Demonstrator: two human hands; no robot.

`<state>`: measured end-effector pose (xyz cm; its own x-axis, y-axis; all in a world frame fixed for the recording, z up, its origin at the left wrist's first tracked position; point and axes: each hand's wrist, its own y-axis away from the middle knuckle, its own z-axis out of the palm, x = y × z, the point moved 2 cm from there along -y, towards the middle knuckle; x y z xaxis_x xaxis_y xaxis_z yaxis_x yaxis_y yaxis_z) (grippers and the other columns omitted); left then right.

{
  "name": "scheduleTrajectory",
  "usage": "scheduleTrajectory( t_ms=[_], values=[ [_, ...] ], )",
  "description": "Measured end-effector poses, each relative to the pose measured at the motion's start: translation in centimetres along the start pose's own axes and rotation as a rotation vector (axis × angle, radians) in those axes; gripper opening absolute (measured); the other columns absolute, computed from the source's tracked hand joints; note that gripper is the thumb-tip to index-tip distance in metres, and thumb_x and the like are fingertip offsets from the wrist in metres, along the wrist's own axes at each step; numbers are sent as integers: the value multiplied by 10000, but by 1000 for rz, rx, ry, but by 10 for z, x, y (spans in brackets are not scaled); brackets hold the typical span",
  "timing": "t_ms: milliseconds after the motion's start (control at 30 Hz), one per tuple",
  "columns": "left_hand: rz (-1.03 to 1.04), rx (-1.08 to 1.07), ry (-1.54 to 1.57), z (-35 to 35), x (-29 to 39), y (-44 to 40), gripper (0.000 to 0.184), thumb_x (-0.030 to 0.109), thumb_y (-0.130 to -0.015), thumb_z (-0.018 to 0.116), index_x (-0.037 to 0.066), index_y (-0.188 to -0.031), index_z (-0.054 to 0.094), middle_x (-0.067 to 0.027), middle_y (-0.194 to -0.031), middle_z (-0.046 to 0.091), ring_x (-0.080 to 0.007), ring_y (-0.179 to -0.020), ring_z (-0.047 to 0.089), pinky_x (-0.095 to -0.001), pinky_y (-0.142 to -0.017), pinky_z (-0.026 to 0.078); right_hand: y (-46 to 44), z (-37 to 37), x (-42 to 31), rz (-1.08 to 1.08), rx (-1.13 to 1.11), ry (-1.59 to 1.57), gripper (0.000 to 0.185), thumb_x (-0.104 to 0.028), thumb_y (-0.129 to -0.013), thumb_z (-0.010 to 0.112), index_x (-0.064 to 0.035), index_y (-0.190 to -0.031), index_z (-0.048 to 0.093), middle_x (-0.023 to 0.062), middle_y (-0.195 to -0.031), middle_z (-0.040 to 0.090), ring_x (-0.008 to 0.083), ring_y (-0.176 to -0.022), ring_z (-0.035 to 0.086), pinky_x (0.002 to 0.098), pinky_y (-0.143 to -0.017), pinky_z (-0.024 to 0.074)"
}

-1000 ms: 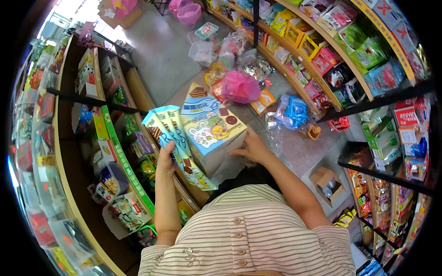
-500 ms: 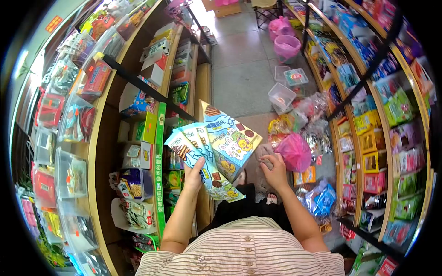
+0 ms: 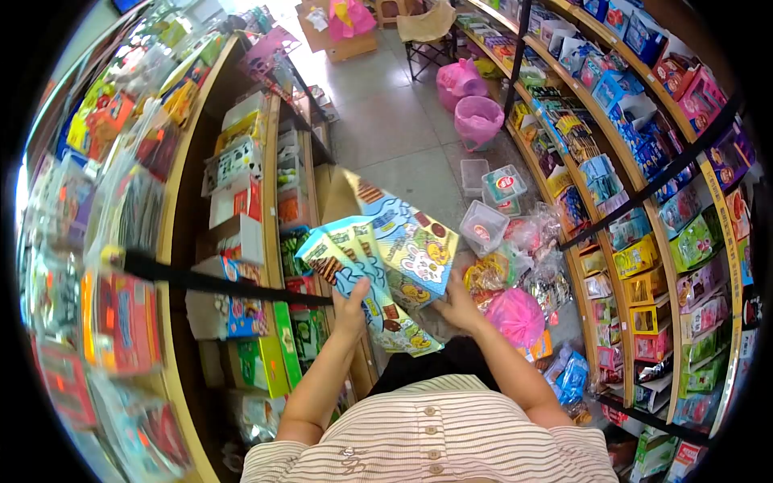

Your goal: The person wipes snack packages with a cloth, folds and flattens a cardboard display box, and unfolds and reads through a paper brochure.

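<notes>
I see packs [image 3: 390, 309] hiding part of the box [image 3: 415, 251]. They slant long-ways, top left to bottom right, clamped in the left hand [image 3: 350, 309]. The right hand [image 3: 461, 306] touches the box; I can't tell its grip.

Open floor [image 3: 374, 129] ahead, bags [image 3: 515, 318] cluttering right

Box [image 3: 423, 253] partly hidden behind packets [image 3: 342, 249]; bottom-left plastic tubs [image 3: 133, 427] blurred.
</notes>
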<state>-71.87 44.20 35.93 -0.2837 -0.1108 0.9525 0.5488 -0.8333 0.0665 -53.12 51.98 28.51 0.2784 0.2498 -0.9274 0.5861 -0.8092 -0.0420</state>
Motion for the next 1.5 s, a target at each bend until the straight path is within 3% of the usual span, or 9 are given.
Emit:
scheduleTrajectory(
  t_ms=[200,333,467,600,900,967,1100,1167,1500],
  values=[
    [-142,-179,160,22,-18,-125,467,272,-761,572,33,-1137,432,-76,-1039,531,-207,-937,528,-358,-835,423,-100,-19,12,198,50,-351,831,-275,-489,845,-1,-1169,455,138,-1188,472,242,-1128,418,359,-959,317],
    [-124,-266,139,74,-22,-219,403,224,-748,612,24,-1074,484,-48,-975,544,-153,-903,517,-308,-808,409,-200,-31,14,346,34,-687,570,-67,-599,772,11,-1096,505,88,-1059,565,188,-960,541,300,-843,432],
    [-157,-402,61,111,-13,-326,434,228,-741,623,11,-1082,466,-50,-978,533,-145,-889,510,-302,-775,419,-309,-68,31,356,111,-716,472,-5,-633,723,15,-1061,528,79,-1026,586,162,-924,557,288,-799,451],
    [-107,-273,126,136,-8,-429,485,296,-730,612,36,-1106,452,-55,-957,548,-171,-872,542,-327,-769,451,-407,-105,35,236,103,-801,438,-18,-628,734,17,-1026,553,81,-1007,598,162,-898,568,291,-788,451],
    [-309,-208,315,128,-13,-603,434,265,-765,546,23,-1117,467,-84,-1016,560,-195,-919,547,-332,-812,429,-580,-130,69,150,-61,-546,646,-240,-532,821,-7,-1061,535,99,-1050,574,195,-961,537,318,-852,412],
    [-372,-183,413,123,-18,-656,486,348,-793,513,19,-1145,445,-105,-1066,548,-222,-947,543,-355,-839,425,-623,-138,75,-20,31,-106,651,-275,-511,825,-9,-1033,543,108,-1017,560,223,-960,525,326,-853,403],
    [-375,-187,453,138,-16,-765,515,395,-804,496,13,-1144,439,-115,-1060,539,-238,-968,529,-365,-864,411,-728,-136,70,83,94,-52,655,-307,-484,831,-17,-1002,551,121,-1006,546,247,-977,508,349,-866,388],
    [-348,-177,488,149,-20,-817,498,364,-790,540,13,-1130,449,-106,-1042,540,-221,-946,534,-365,-840,425,-787,-134,81,-63,107,-16,662,-267,-491,836,-5,-1019,534,116,-1024,558,235,-961,530,342,-840,415],
    [-125,-339,491,217,25,-1064,283,217,-792,589,16,-988,547,-35,-898,589,-114,-793,556,-258,-717,456,-1008,-193,79,172,235,-527,614,-24,-529,773,22,-1072,490,92,-1013,568,195,-902,552,321,-811,445]
  ],
)
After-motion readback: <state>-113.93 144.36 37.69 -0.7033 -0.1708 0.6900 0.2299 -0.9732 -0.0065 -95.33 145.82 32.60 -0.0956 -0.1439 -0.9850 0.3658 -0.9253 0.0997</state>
